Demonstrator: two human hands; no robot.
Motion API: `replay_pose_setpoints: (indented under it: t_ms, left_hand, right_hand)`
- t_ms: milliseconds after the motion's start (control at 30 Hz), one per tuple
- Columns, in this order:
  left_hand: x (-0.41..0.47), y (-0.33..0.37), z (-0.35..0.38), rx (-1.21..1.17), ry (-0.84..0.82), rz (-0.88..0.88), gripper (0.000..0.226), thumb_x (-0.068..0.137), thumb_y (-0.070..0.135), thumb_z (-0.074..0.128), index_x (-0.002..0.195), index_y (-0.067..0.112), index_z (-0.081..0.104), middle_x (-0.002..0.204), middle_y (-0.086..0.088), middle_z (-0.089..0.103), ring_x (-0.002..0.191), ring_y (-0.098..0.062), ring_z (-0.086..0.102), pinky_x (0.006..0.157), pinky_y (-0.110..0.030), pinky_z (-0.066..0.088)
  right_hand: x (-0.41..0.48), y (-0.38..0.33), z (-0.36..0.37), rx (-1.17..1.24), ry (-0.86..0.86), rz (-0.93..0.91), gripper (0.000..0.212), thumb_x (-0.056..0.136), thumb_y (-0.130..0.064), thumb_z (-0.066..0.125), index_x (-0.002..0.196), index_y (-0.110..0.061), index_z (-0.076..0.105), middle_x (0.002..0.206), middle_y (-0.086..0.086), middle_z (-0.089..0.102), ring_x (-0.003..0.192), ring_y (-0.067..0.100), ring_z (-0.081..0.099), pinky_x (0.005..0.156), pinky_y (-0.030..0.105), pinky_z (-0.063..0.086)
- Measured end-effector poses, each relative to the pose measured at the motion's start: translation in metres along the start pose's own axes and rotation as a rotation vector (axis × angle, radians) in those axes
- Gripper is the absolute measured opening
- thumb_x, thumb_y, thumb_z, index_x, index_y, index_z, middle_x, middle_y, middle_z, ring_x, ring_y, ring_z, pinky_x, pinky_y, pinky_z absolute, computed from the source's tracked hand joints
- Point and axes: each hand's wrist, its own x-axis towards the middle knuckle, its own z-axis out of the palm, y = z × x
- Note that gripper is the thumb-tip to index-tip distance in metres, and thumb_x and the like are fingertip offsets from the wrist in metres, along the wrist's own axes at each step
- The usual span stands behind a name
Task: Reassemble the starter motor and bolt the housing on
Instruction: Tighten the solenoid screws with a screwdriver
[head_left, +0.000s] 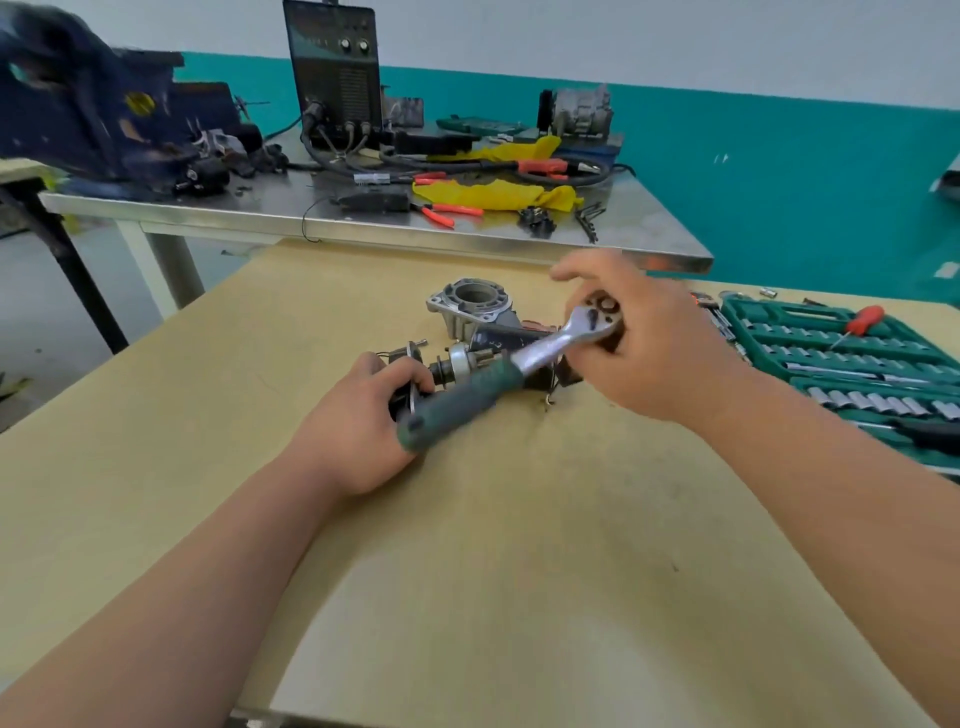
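The starter motor (493, 339) lies on its side in the middle of the frame on the wooden counter (467, 545). Its long axis runs roughly left to right, and silver shaft parts show toward its left end. The grey housing (470, 306) sits just behind it, round opening facing up. The left hand (358, 421) has its fingers curled over the motor's left end, gripping it. The ratchet (545, 348) crosses above the motor, long axis from lower left to upper right, with the green grip low by the left hand and the chrome head high. The right hand (654, 348) curls round that head and holds it, forefinger lifted. An open green socket case (831, 353) lies at the right edge of the frame
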Motion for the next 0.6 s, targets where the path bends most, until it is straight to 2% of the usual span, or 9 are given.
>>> replay_pose_setpoints:
  t_ms: [67, 167, 267, 400, 600]
  left_hand:
    - [0.000, 0.001, -0.001, 0.006, 0.014, -0.018, 0.023, 0.077, 0.033, 0.062, 0.095, 0.042, 0.051, 0.094, 0.005, 0.044, 0.078, -0.009, 0.052, 0.065, -0.024, 0.035]
    - [-0.001, 0.003, 0.001, 0.035, 0.019, -0.022, 0.024, 0.078, 0.031, 0.062, 0.098, 0.041, 0.053, 0.093, 0.008, 0.041, 0.077, -0.002, 0.050, 0.064, -0.024, 0.035]
    - [-0.002, 0.004, 0.001, 0.074, 0.003, -0.010, 0.026, 0.077, 0.033, 0.062, 0.101, 0.040, 0.054, 0.093, 0.009, 0.040, 0.076, -0.002, 0.050, 0.065, -0.026, 0.036]
    - [-0.003, 0.005, 0.001, 0.082, -0.007, -0.005, 0.025, 0.078, 0.033, 0.062, 0.097, 0.044, 0.051, 0.094, 0.010, 0.039, 0.076, -0.003, 0.051, 0.066, -0.026, 0.038]
    - [-0.004, 0.006, 0.000, 0.079, -0.009, 0.012, 0.030, 0.075, 0.032, 0.065, 0.091, 0.050, 0.047, 0.094, 0.011, 0.040, 0.075, -0.002, 0.051, 0.060, -0.018, 0.036]
  right_hand:
    - [-0.004, 0.010, -0.005, 0.135, 0.124, 0.345, 0.022, 0.085, -0.026, 0.065, 0.097, -0.036, 0.050, 0.076, -0.010, 0.059, 0.054, 0.003, 0.063, 0.042, 0.012, 0.043]
    - [-0.012, 0.031, -0.007, 0.528, 0.277, 0.816, 0.014, 0.087, -0.025, 0.069, 0.093, -0.020, 0.058, 0.072, 0.002, 0.067, 0.047, 0.014, 0.066, 0.042, 0.022, 0.049]
    - [-0.024, 0.040, 0.001, 1.001, 0.411, 1.081, 0.011, 0.090, -0.021, 0.067, 0.092, -0.012, 0.061, 0.060, 0.003, 0.065, 0.041, 0.012, 0.057, 0.047, 0.025, 0.052]
    - [-0.038, 0.041, 0.021, 1.198, 0.436, 1.157, 0.011, 0.091, -0.020, 0.063, 0.090, -0.010, 0.059, 0.051, -0.001, 0.062, 0.041, 0.008, 0.057, 0.047, 0.025, 0.053]
    - [-0.038, 0.032, 0.040, 1.181, 0.406, 1.075, 0.009, 0.094, -0.016, 0.059, 0.090, -0.009, 0.054, 0.052, 0.000, 0.063, 0.040, 0.011, 0.058, 0.046, 0.028, 0.054]
